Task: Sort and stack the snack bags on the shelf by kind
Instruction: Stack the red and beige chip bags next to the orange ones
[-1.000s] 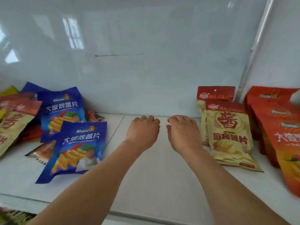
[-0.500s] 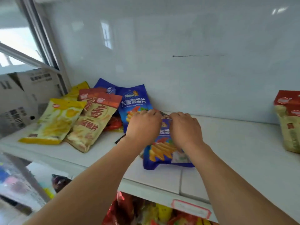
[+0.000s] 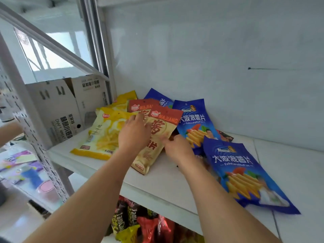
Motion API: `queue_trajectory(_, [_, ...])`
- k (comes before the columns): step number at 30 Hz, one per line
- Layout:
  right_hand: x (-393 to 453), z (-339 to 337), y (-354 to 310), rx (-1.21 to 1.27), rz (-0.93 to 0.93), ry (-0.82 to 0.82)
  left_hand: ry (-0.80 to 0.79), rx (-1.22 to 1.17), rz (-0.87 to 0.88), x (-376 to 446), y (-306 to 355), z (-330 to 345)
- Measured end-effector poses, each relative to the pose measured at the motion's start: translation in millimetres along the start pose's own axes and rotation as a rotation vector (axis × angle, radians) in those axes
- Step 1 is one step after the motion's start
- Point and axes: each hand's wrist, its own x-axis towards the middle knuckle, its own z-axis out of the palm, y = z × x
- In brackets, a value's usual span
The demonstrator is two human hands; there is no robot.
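Both hands on the red-topped beige foil chip bag [image 3: 158, 135], lying flat on white shelf [image 3: 175, 179]: left hand [image 3: 134, 135] fingers spread flat on it, right hand [image 3: 177, 148] fingers pinch its right edge. Yellow bag [image 3: 103, 135] left, blue bags [image 3: 242, 174] right.

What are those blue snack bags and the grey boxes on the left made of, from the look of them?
The blue snack bags look like thin plastic film with a glossy printed finish: light glints off the creased, puffy surfaces. The grey boxes look like matte printed cardboard, with folded flaps and a cut hand slot. The shelf appears smooth, white and coated; its core cannot be told.
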Motion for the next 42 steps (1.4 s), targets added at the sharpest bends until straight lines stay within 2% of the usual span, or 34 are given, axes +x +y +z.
queue_trajectory(3, [9.4,35.5,-0.2,0.045,0.067,0.03,-0.082,-0.128,-0.112,24.0,-30.2,0.9])
queue_trajectory(6, [18.9,65.6,3.9,0.028,0.186,0.146,-0.223,-0.284,-0.175,47.6,-49.4,12.6])
queue_trajectory(10, [28.1,74.2,6.2,0.085,0.227,0.269,-0.329,-0.273,-0.088,63.3,-64.7,26.5])
queue_trajectory(14, [23.9,67.4,8.4,0.155,0.231,0.399,-0.384,-0.156,0.048,74.8,-69.5,40.6])
queue_trajectory(17, [13.9,62.8,10.7,0.197,0.254,0.473,-0.36,-0.055,0.111,76.5,-68.9,54.1])
queue_trajectory(19, [9.0,59.6,11.2,0.212,0.247,0.504,-0.317,-0.105,0.074,75.7,-70.6,61.1])
queue_trajectory(21, [6.5,57.4,10.7,0.232,0.249,0.525,-0.255,-0.233,0.005,76.3,-75.8,67.2])
queue_trajectory(24, [4.0,54.7,9.4,0.283,0.263,0.532,-0.284,-0.415,-0.151,76.7,-78.4,69.1])
queue_trajectory(28, [0.8,53.0,6.5,0.27,0.256,0.534,-0.396,-0.382,-0.27,76.0,-73.2,64.6])
queue_trajectory(32, [-3.7,49.9,3.1,0.331,0.239,0.529,-0.41,-0.383,-0.293,76.3,-70.6,64.4])
queue_trajectory(39, [-19.6,38.8,3.7,0.37,0.247,0.52,-0.404,-0.741,-0.432,73.2,-70.5,62.3])
queue_trajectory(42, [-32.0,29.6,5.7,0.399,0.245,0.536,-0.421,-0.811,-0.39,71.1,-60.1,55.8])
